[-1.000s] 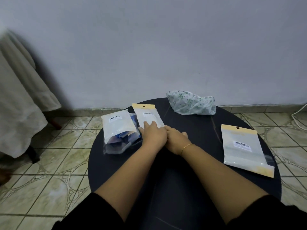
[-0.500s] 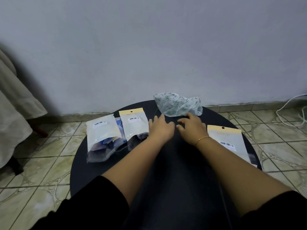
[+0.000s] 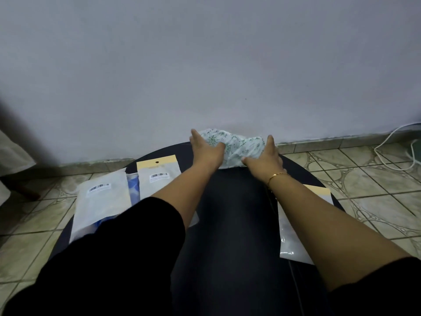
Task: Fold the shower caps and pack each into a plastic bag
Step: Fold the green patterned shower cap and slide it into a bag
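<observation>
A crumpled white shower cap (image 3: 238,145) with a green leaf print lies at the far edge of the round dark table (image 3: 230,215). My left hand (image 3: 206,149) touches the cap's left side with straight fingers, thumb on the fabric. On the cap's right side rests my right hand (image 3: 264,157), fingers spread, a gold bracelet on the wrist. Two packed plastic bags lie at the left: one with blue contents (image 3: 100,201) and one with a yellow header (image 3: 157,174). A flat bag (image 3: 293,236) lies at the right, partly under my right forearm.
The table stands close to a grey wall (image 3: 205,65) on a tiled floor (image 3: 376,197). A white cable (image 3: 391,153) runs across the floor at the right. Pale cloth (image 3: 13,153) hangs at the left edge.
Both hands moved away from the packed bag near the table's middle and reached forward to the shower cap, now touching it on both sides. The camera tilted forward.
</observation>
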The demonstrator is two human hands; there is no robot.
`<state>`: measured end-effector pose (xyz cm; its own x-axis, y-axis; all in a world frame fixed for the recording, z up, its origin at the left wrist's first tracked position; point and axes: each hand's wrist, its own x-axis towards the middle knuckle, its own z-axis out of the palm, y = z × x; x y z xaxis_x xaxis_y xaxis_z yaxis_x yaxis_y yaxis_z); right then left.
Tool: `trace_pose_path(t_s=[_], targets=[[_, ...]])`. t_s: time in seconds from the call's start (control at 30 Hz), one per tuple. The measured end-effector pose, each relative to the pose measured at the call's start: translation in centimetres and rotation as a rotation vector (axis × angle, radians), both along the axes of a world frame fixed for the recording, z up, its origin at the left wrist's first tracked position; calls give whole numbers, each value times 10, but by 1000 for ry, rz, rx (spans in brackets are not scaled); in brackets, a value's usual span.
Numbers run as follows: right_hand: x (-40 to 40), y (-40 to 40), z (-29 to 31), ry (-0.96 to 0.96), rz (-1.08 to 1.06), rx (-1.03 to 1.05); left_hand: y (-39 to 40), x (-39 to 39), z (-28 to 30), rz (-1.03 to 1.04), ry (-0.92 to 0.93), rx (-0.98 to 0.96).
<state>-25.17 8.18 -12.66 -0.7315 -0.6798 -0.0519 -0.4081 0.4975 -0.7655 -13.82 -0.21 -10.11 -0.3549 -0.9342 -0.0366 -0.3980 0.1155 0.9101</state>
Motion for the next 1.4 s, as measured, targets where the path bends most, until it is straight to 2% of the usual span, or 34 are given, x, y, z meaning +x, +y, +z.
trace_pose_path(t_s=[0.17, 0.23, 0.37, 0.53, 0.73, 0.83, 0.97, 1.17, 1.27, 1.4], targets=[[5, -11, -6, 10, 50, 184, -14, -13, -13, -141, -317, -124], [9, -15, -8, 30, 51, 249, -13, -16, -16, -159, -387, -118], [25, -16, -4, 121, 18, 375, -5, -14, -16, -16, -300, -58], [33, -5, -6, 0, 34, 457, 15, -8, -20, 73, -175, -25], [33, 16, -15, -2, 75, 205, 36, 1, -23, 251, 47, 58], [30, 22, -13, 31, 106, 148, 34, 6, -22, 326, 129, 98], [20, 16, -16, 158, 181, 84, 27, 11, -23, 326, 271, 158], [29, 18, 0, 184, 246, -146, 34, 18, -11, 322, 401, 221], [44, 37, 7, 141, 239, -303, 47, 25, -3, 317, 509, 277], [72, 79, 17, -59, 155, -598, 74, 47, 7, 315, 603, 301]])
